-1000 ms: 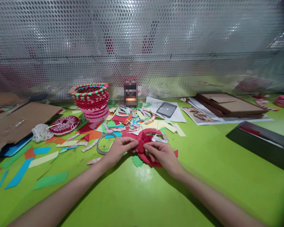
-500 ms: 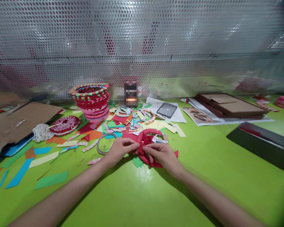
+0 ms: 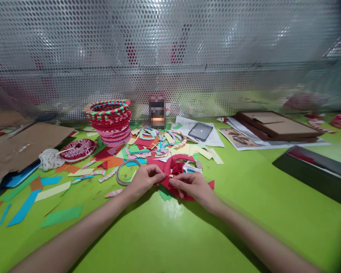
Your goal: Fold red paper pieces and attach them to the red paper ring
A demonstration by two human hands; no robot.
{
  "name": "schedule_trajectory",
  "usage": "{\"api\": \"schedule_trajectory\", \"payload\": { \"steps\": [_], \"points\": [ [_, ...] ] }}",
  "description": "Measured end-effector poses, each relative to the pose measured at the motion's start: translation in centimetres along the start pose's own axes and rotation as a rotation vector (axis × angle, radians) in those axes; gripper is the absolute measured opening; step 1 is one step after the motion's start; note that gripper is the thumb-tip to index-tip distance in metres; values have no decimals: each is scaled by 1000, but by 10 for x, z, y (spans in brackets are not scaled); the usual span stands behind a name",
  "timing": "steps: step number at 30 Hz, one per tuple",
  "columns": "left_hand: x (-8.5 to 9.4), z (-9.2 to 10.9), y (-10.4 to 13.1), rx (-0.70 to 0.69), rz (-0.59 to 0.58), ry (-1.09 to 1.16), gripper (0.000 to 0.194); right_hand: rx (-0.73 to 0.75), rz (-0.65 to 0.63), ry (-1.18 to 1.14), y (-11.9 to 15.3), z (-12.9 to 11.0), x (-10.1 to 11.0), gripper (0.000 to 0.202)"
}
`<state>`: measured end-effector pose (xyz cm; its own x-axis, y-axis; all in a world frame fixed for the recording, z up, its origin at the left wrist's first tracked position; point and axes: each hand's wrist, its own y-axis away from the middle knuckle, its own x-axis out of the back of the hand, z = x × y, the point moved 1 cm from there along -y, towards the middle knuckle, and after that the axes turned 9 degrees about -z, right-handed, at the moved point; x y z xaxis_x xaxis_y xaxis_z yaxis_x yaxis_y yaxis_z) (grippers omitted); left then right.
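Observation:
My left hand [image 3: 142,182] and my right hand [image 3: 195,190] meet over the middle of the table. Thumb and forefinger of each are pinched on a piece of folded red paper [image 3: 174,166], fingertips close together. More red paper lies curved beneath my right hand; how the pieces join is hidden. Just behind that hand is a white and blue object [image 3: 191,167], mostly covered. A grey ring [image 3: 118,175], like a roll of tape, touches the space left of my left hand. Green paper scraps [image 3: 165,195] peek out below the red paper.
Behind lie many coloured paper scraps [image 3: 143,143]. A stack of wrapped rings [image 3: 110,127], a red and white crocheted disc [image 3: 78,150], white yarn [image 3: 51,159] and cardboard [image 3: 25,146] stand left. A tablet [image 3: 200,131], brown boxes [image 3: 278,125] and a dark box [image 3: 312,170] are right.
My fingertips have shifted slightly on the red paper, and the gap between them is a little different. Both hands stay in nearly the same place.

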<state>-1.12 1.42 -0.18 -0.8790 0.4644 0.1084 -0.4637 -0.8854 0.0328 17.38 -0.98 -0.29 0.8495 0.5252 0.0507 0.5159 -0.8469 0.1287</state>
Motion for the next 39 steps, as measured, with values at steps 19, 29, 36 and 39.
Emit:
{"api": "schedule_trajectory", "payload": {
  "steps": [19,29,36,39],
  "points": [
    [1,1,-2,15,-61,181,41,-17,23,-221,-1,1,1,38],
    [0,1,-2,19,-86,183,38,-63,65,-258,-4,5,3,38],
    [1,0,-2,6,-58,193,38,-16,14,-252,0,-5,1,32],
    [1,-1,-2,2,-63,185,37,-14,35,-245,1,-8,-1,34]
  ]
}}
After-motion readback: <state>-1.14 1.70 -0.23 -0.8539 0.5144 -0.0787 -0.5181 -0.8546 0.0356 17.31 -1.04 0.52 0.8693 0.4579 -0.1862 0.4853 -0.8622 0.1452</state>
